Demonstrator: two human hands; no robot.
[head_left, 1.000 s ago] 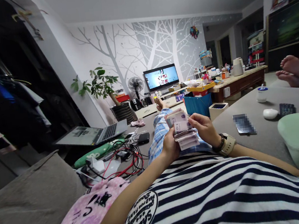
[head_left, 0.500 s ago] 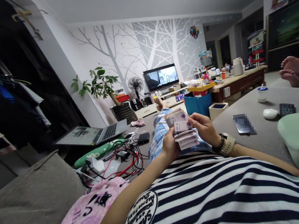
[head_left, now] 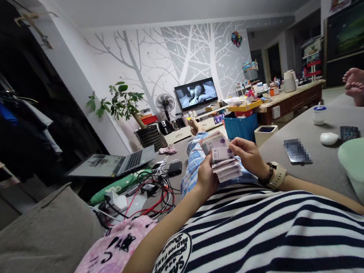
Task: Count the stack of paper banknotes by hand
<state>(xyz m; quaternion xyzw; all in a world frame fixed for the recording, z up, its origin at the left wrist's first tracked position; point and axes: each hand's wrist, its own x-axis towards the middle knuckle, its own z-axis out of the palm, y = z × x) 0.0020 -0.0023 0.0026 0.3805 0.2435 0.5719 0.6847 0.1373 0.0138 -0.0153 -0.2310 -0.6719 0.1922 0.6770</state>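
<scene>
Banknote stack (head_left: 222,158), one, two hands

Clad in a navy-and-white striped shirt (head_left: 263,233) with a round printed badge (head_left: 171,262) near the left, blue plaid trousers (head_left: 193,159), bare forearms, and a beige wristwatch (head_left: 277,174) at the right wrist.

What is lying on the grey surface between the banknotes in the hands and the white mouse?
In the head view, a flat blurred-out item lies between the banknotes and the white mouse; the right hand and its wristwatch sit there too.
</scene>
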